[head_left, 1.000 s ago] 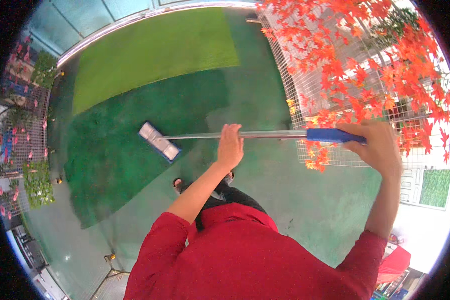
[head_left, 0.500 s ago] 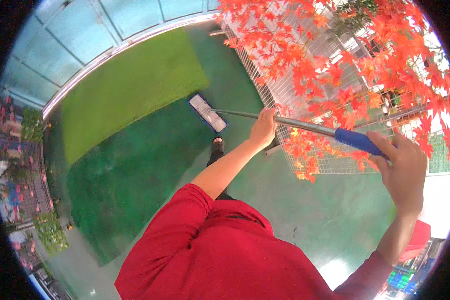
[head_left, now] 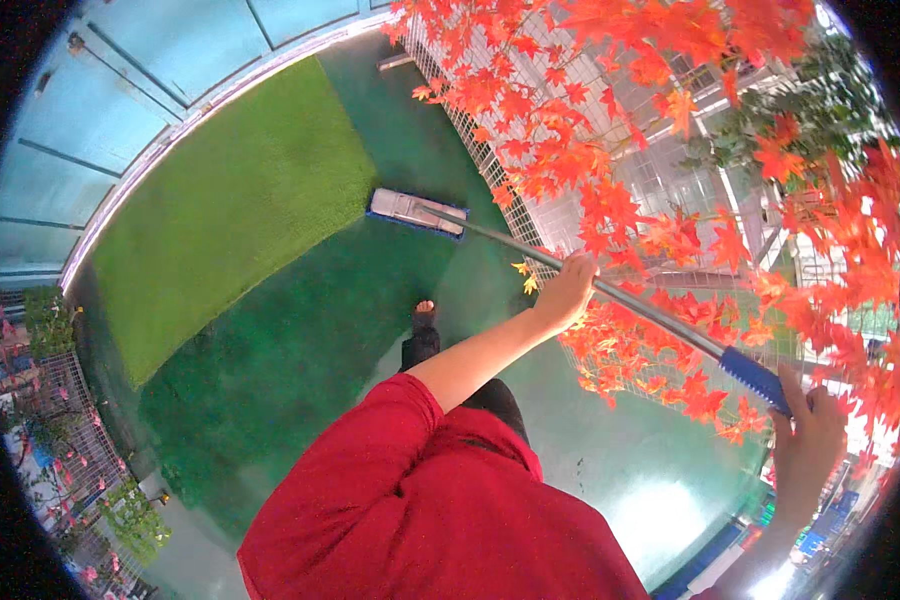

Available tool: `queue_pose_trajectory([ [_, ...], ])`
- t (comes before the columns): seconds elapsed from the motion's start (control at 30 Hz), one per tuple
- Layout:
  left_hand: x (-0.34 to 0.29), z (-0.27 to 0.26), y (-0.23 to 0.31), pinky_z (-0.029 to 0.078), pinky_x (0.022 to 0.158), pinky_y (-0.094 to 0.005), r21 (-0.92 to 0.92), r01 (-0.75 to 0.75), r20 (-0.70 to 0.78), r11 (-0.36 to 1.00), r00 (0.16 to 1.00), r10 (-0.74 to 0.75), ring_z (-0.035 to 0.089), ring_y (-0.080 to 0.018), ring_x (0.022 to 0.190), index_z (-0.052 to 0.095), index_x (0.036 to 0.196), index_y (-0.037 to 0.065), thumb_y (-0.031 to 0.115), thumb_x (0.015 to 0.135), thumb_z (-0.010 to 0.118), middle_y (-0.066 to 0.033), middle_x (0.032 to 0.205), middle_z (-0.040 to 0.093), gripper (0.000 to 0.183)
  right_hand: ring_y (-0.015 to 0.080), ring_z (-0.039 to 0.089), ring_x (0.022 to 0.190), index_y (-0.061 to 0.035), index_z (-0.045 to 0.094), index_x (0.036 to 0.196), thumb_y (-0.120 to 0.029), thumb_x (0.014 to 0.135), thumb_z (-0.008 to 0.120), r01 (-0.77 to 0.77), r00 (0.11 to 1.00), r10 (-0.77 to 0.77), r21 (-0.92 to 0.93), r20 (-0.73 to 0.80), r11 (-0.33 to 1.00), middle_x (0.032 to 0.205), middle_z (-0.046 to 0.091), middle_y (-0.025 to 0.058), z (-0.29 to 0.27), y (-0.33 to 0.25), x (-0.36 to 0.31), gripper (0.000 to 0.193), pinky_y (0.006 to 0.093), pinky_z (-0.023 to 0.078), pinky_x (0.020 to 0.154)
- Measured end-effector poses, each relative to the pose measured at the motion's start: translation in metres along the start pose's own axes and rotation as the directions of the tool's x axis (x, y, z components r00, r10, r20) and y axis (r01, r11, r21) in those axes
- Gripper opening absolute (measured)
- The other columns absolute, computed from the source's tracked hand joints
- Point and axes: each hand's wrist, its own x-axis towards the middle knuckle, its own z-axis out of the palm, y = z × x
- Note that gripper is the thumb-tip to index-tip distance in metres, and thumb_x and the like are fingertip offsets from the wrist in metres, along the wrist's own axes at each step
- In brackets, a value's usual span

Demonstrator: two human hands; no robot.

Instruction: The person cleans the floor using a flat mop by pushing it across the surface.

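Note:
A flat mop [head_left: 395, 203] rests its pale, blue-edged rectangular head on the floor by the corner of a green mat. Its metal pole slants from there down to the right, ending in a ribbed blue grip [head_left: 753, 378]. My left hand [head_left: 567, 293] is closed around the middle of the pole. At the top end, my right hand [head_left: 808, 440] is wrapped about the end of the blue grip, its fingers partly hidden.
The bright green mat [head_left: 240, 200] lies on the dark green floor [head_left: 270, 400]. Red maple branches [head_left: 610, 200] hang beside the pole, before a white wire fence [head_left: 470, 140]. Light-blue panels [head_left: 120, 120] line the far left; potted plants [head_left: 135, 520] stand at left.
The mop head has swung from a steep slant to lie nearly crosswise, farther from my foot. Both hands have shifted right and lower in the picture, still holding the pole.

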Motion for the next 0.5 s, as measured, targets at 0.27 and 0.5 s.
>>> queue_pose_trajectory([
  [0.27, 0.06, -0.01, -0.018, 0.046, 0.08, -0.0375, -0.122, 0.014, 0.058, 0.992, 0.998, -0.007, 0.041, -0.0337, 0.108, 0.038, 0.095, 0.004, 0.001, 0.072, 0.055, -0.0145, 0.102, 0.042, 0.028, 0.0237, 0.047, 0.074, -0.0225, 0.053, 0.116, -0.021, 0.069, 0.063, 0.044, 0.999, -0.045, -0.03, -0.023, 0.999, 0.076, 0.045, 0.0066, -0.023, 0.001, 0.053, 0.049, 0.0366, 0.038, 0.072],
  [0.5, 0.079, -0.043, -0.042, 0.046, 0.067, -0.0395, -0.132, 0.038, 0.279, 0.991, 0.96, 0.001, 0.05, -0.0288, 0.087, 0.043, 0.084, 0.004, 0.014, 0.074, 0.056, -0.0102, 0.083, 0.05, 0.019, 0.0254, 0.057, 0.064, -0.0088, 0.054, 0.111, -0.013, 0.063, 0.069, 0.208, 0.954, -0.271, 0.376, 0.125, 0.903, 0.078, 0.058, 0.0111, -0.024, 0.002, 0.084, 0.051, 0.0357, 0.044, 0.057],
])
